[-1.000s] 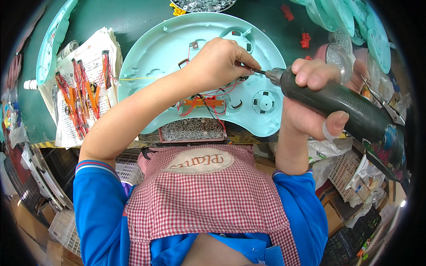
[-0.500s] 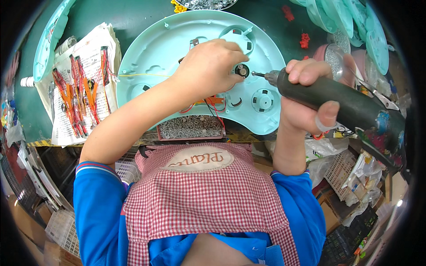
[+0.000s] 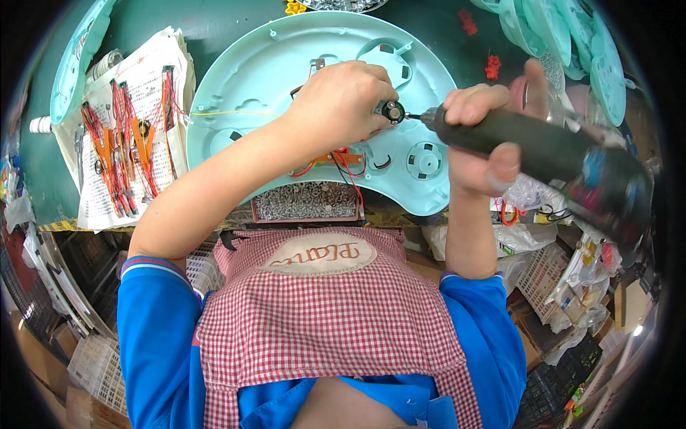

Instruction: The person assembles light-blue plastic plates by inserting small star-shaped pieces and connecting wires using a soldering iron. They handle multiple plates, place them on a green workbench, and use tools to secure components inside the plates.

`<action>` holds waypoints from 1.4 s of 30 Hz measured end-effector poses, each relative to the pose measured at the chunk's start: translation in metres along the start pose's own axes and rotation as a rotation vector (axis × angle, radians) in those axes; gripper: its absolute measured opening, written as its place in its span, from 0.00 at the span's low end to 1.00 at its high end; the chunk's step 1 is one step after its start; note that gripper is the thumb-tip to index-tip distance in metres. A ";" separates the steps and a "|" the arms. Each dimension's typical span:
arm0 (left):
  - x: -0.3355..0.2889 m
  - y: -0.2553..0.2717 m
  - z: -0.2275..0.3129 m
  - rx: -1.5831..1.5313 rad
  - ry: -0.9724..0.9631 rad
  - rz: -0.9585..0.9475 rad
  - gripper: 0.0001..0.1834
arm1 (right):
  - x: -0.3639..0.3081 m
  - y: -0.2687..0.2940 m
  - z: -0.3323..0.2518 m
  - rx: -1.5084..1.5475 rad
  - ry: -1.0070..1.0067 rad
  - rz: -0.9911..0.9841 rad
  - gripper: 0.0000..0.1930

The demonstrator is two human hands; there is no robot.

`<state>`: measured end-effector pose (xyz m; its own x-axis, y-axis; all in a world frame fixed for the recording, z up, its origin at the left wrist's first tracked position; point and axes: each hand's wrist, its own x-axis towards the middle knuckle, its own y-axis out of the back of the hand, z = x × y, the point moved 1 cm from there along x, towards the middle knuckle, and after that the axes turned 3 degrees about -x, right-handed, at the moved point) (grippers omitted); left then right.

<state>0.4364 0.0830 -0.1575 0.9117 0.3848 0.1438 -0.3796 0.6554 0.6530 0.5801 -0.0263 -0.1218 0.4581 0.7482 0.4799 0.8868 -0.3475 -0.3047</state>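
On the table lies a curved turquoise plastic shell [image 3: 239, 86] with round recesses and posts. My left hand [image 3: 343, 100] reaches over its middle, thumb and fingers closed around a small round black part [image 3: 392, 111] with a metal-looking centre. A dark electric screwdriver [image 3: 514, 143] is gripped in my right hand [image 3: 486, 136], its bit pointing left at the black part. Whether the bit touches it, I cannot tell. Below my left hand, an orange strip [image 3: 339, 159] with red and black wires rests in the shell. A yellow wire [image 3: 232, 113] runs out to the left.
Wired orange strips [image 3: 143, 143] lie on printed paper sheets [image 3: 168, 53] at the left. A tray of small screws [image 3: 307, 202] sits at the table's front edge. More turquoise shells [image 3: 557, 32] are stacked at far right, near small red pieces [image 3: 493, 67].
My right hand and the screwdriver have shifted slightly left, and the tool's rear end has swung a little downward. The left hand keeps its hold on the black part.
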 end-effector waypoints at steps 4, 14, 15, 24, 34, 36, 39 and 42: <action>0.008 0.004 -0.003 -0.033 0.028 -0.038 0.11 | 0.006 0.002 -0.014 -0.003 0.032 0.012 0.44; 0.012 0.006 -0.008 -0.063 0.001 -0.047 0.08 | 0.003 -0.013 -0.018 -0.012 0.001 0.079 0.45; 0.012 0.008 -0.008 -0.090 0.055 -0.066 0.08 | 0.002 -0.013 -0.019 -0.022 -0.010 0.084 0.45; 0.005 0.021 0.002 -0.597 0.342 -0.155 0.10 | 0.002 -0.017 -0.020 0.005 0.029 0.043 0.47; -0.009 0.023 0.003 -0.545 0.228 -0.082 0.23 | 0.004 -0.019 -0.022 0.044 0.077 -0.130 0.42; -0.009 0.022 0.002 -0.505 0.180 -0.030 0.23 | 0.004 -0.020 -0.023 0.036 0.071 -0.132 0.42; -0.014 0.016 0.002 -0.333 -0.016 0.118 0.20 | 0.005 -0.022 -0.022 0.039 0.069 -0.114 0.43; -0.021 0.017 0.008 -0.065 -0.200 0.194 0.16 | 0.005 -0.023 -0.018 0.062 0.073 -0.086 0.43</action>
<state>0.4120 0.0811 -0.1437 0.8316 0.3752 0.4093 -0.5531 0.6251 0.5507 0.5633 -0.0253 -0.0978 0.3855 0.7299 0.5644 0.9186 -0.2464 -0.3088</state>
